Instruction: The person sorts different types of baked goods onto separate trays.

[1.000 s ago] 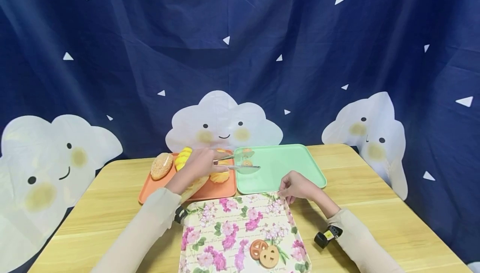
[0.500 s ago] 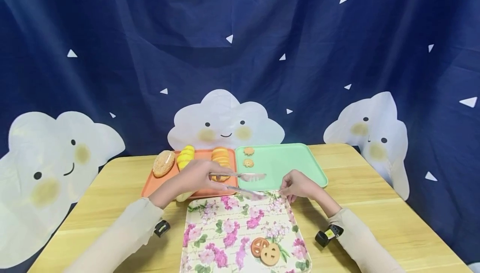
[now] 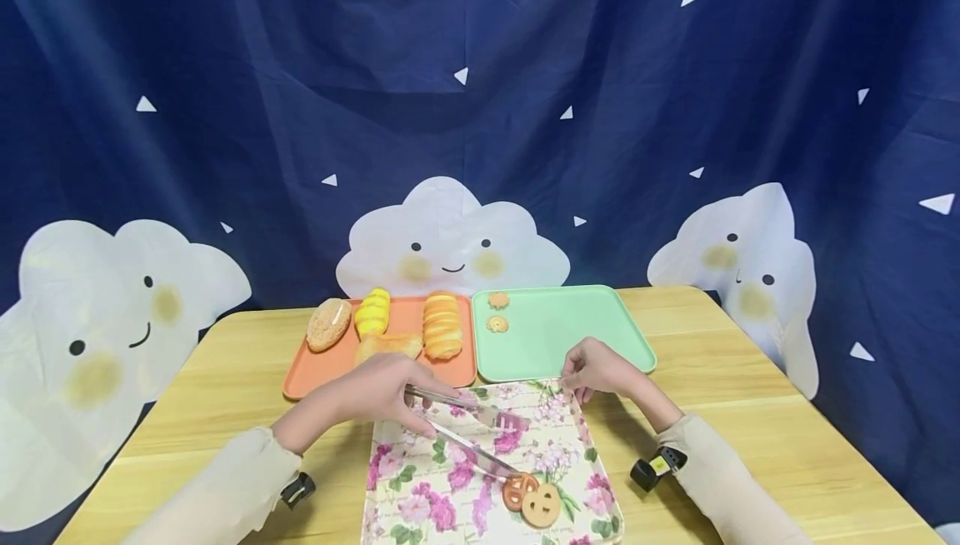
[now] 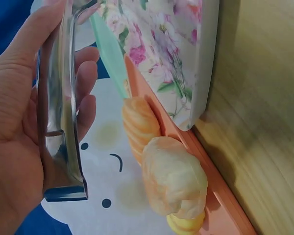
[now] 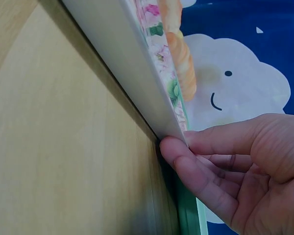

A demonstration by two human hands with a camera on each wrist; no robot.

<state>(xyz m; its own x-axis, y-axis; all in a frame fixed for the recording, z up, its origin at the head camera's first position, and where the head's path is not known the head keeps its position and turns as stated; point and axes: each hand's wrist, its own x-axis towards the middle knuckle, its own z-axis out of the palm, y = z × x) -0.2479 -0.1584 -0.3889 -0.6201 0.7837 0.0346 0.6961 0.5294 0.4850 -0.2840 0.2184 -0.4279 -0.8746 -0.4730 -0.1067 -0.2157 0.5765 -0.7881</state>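
My left hand (image 3: pixel 386 397) holds metal tongs (image 4: pixel 59 117) with their arms spread apart over the floral tray (image 3: pixel 442 478). The lower tip lies right at a brown pretzel-shaped cookie (image 3: pixel 517 491), which overlaps a round tan cookie (image 3: pixel 542 507) on that tray. Nothing is between the tong tips. At the tray's far right corner, my right hand (image 5: pixel 220 171) pinches the rim between thumb and fingers. In the right wrist view the thumb is on the inner side and fingertips are under the outer edge.
Behind the floral tray, an orange tray (image 3: pixel 318 374) bears several breads, among them a striped loaf (image 3: pixel 442 326) and a sesame bun (image 3: pixel 328 325). Beside it a green tray (image 3: pixel 570 332) holds two small cookies (image 3: pixel 497 324) at its left side. A wooden table (image 3: pixel 720 412) carries everything.
My left hand has brought the tongs from above the green tray's small cookies back toward me, down to the cookies on the floral tray. My right hand has stayed at the corner.
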